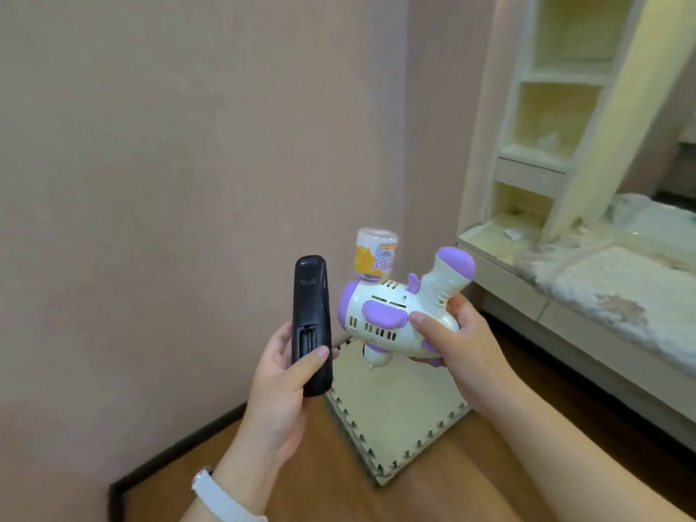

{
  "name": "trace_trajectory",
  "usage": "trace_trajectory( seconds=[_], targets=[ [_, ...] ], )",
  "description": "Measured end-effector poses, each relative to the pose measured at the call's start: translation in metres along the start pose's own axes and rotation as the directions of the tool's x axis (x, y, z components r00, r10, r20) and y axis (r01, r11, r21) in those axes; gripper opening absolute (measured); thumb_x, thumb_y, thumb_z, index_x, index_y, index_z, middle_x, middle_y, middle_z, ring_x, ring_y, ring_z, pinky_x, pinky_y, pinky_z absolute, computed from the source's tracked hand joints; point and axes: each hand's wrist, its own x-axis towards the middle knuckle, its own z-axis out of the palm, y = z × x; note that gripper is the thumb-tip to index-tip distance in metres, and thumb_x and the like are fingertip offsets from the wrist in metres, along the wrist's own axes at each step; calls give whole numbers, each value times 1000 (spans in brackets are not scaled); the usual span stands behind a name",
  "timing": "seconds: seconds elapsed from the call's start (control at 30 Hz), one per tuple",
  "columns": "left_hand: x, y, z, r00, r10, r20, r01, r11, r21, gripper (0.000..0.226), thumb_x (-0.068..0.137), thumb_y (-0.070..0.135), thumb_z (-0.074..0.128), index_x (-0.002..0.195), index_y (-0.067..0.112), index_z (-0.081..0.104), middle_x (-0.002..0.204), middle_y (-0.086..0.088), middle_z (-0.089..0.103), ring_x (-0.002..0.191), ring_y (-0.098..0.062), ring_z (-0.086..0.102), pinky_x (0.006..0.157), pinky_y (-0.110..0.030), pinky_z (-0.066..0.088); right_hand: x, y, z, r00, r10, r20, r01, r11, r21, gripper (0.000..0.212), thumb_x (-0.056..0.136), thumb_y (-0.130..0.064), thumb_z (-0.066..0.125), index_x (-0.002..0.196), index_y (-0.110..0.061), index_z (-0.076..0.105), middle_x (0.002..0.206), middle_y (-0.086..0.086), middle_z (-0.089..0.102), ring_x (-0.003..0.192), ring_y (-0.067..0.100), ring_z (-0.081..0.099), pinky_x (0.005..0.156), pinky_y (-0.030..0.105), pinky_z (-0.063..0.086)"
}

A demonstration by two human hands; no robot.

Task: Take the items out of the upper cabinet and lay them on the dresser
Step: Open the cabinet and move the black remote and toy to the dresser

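My left hand point(280, 393) grips a black remote control point(310, 322) upright, its back facing me with the battery bay uncovered. My right hand point(461, 346) holds a white and purple bubble gun toy point(399, 314) upside down, with its small bubble solution bottle point(374, 256) sticking up from the body. Both items hang in the air above the floor, side by side and not touching. The cream shelf unit point(546, 118) with open compartments stands at the upper right; a small white scrap lies on its lowest ledge.
A plain pink wall fills the left. A stack of cream foam puzzle mats point(399, 420) lies on the wooden floor point(320, 484) below my hands. A bed with a fluffy white cover point(617, 288) runs along the right.
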Motion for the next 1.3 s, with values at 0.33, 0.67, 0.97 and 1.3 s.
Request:
trace_trajectory(
  seconds=[0.33, 0.67, 0.97, 1.3],
  targets=[
    [29, -57, 154, 960, -166, 226, 141, 982, 123, 39, 84, -6, 58, 119, 9, 53, 93, -13, 62, 70, -13, 65, 59, -28, 42, -29, -9, -155, 910, -12, -414, 31, 999, 39, 42, 70, -40, 74, 110, -37, 64, 101, 0, 75, 89, 29, 72, 68, 44, 57],
    [92, -114, 248, 839, -319, 440, 250, 945, 208, 39, 86, -5, 55, 122, 7, 53, 99, -19, 61, 67, -16, 68, 51, -22, 46, -17, -2, -221, 730, 8, -684, -44, 998, -35, 36, 70, -40, 73, 106, -37, 66, 98, 4, 74, 85, 34, 71, 66, 47, 56],
    [180, -140, 314, 752, -345, 562, 274, 939, 209, 39, 86, -5, 59, 117, 17, 55, 102, -8, 64, 73, -21, 68, 68, -30, 49, 46, -18, -255, 598, 0, -801, -156, 981, -116, 22, 88, -25, 69, 108, -32, 64, 100, -1, 74, 89, 24, 73, 77, 51, 60],
    [233, -173, 372, 641, -412, 648, 281, 911, 301, 44, 87, 0, 61, 128, 15, 51, 105, -10, 65, 77, -20, 69, 71, -32, 49, 70, -11, -278, 444, 12, -896, -105, 994, -39, 19, 91, -18, 66, 110, -23, 65, 101, 4, 74, 86, 26, 73, 66, 38, 60]
  ],
)
